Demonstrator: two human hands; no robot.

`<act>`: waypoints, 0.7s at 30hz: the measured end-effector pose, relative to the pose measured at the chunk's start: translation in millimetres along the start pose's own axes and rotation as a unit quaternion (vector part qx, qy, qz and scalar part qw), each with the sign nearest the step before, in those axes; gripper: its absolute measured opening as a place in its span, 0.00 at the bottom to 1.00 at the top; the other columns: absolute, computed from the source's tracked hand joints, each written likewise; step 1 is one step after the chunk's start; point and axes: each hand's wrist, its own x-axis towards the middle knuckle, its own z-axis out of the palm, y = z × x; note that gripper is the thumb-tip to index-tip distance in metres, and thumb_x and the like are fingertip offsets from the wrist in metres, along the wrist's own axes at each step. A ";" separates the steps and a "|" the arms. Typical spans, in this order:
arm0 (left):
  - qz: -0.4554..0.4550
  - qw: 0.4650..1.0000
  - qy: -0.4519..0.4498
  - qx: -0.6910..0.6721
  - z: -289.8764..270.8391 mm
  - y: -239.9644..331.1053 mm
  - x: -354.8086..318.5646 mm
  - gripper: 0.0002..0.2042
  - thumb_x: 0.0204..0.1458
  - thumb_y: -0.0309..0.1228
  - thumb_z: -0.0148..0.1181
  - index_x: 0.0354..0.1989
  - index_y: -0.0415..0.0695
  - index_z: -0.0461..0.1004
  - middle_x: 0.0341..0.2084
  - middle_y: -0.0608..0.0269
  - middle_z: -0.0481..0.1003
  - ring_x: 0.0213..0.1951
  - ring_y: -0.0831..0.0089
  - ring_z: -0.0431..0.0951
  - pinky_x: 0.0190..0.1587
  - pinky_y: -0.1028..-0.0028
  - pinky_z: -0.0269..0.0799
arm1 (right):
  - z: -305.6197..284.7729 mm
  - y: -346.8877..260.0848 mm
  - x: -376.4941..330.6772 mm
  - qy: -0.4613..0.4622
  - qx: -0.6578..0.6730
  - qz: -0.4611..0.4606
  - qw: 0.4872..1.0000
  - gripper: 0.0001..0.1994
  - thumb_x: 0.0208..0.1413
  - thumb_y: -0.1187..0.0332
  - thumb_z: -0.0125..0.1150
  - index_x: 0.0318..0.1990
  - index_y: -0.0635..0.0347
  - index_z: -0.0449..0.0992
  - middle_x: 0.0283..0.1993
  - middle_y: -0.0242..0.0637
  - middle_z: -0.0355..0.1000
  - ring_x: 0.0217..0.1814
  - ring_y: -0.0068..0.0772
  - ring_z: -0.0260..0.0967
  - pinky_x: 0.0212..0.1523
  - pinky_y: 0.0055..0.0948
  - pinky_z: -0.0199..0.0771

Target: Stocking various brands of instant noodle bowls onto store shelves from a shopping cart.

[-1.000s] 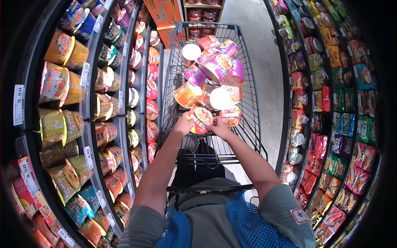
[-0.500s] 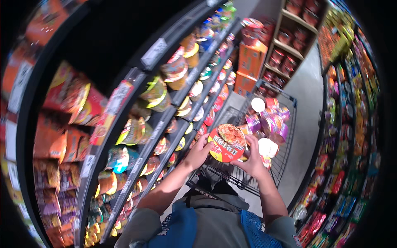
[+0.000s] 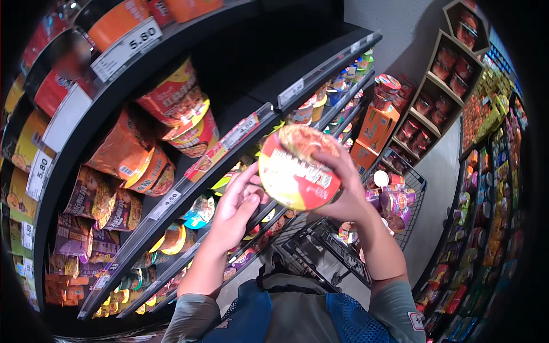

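Note:
I hold a round red and yellow instant noodle bowl (image 3: pixel 297 169) up in front of the left-hand shelves. My right hand (image 3: pixel 343 191) wraps around the bowl's right side and back. My left hand (image 3: pixel 235 212) touches its lower left edge with the fingertips. The bowl is tilted, its printed lid facing me. Behind it a dark shelf level (image 3: pixel 240 86) has bare room beside other red noodle bowls (image 3: pixel 183 117).
A black wire shopping cart (image 3: pixel 400 200) with several noodle cups stands below right of my hands. Shelves of noodle bowls and packets (image 3: pixel 114 200) run along the left. Snack racks (image 3: pixel 492 171) line the right side of the aisle, and orange boxes (image 3: pixel 374 128) sit at its far end.
The bowl has been lifted out of the cart and raised toward the upper left shelves. My view has swung from the cart up and left to the shelving.

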 end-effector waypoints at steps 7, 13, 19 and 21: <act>0.049 0.997 0.048 0.032 -28.4 2.5 -31.2 0.21 0.62 0.40 0.58 0.56 0.36 0.69 0.43 0.63 0.67 0.41 0.72 0.72 0.47 0.71 0.69 | -2.5 7.8 116.1 0.116 0.179 0.024 0.977 0.44 0.31 0.62 0.84 0.60 0.61 0.70 0.66 0.45 0.61 0.69 0.41 0.61 0.69 0.39 0.62; -0.071 0.996 0.044 0.009 -52.0 -41.9 -70.8 0.15 0.64 0.25 0.52 0.58 0.38 0.68 0.44 0.65 0.70 0.44 0.78 0.73 0.49 0.75 0.70 | 40.5 23.8 225.0 0.067 0.141 0.072 0.985 0.45 0.37 0.53 0.82 0.62 0.65 0.68 0.60 0.46 0.69 0.62 0.37 0.70 0.62 0.34 0.71; -0.141 0.989 0.012 0.044 -63.6 -52.9 -71.3 0.14 0.64 0.24 0.52 0.57 0.37 0.69 0.41 0.65 0.72 0.43 0.78 0.74 0.48 0.76 0.70 | 103.3 129.0 329.0 -0.004 -0.043 -0.025 0.999 0.41 0.38 0.50 0.79 0.59 0.64 0.73 0.57 0.52 0.74 0.61 0.45 0.72 0.62 0.36 0.70; -0.137 0.989 0.024 0.042 -73.5 -56.2 -76.5 0.14 0.64 0.25 0.53 0.56 0.37 0.69 0.41 0.65 0.73 0.42 0.78 0.74 0.48 0.76 0.70 | 125.6 128.2 343.3 -0.023 -0.088 -0.099 0.991 0.40 0.38 0.50 0.79 0.59 0.63 0.73 0.57 0.53 0.74 0.61 0.45 0.72 0.62 0.36 0.70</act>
